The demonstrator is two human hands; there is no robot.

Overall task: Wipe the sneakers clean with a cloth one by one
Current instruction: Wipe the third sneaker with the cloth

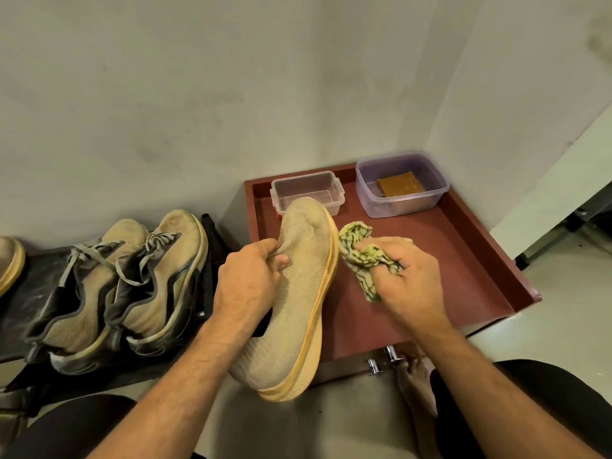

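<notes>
One sneaker (298, 293) mid-wipe — your left hand (246, 276) fingers pinch its upper, right hand (405, 276) fingers bunch the cloth (359, 256) just beside the sole — press in next.

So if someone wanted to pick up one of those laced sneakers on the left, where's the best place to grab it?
Probably at the heel collar of the nearer laced sneaker, coming from above. It stands upright with its opening facing up, so fingers can hook inside the rim. Its twin sits close on its left side, leaving little room for a side grip there.
</notes>
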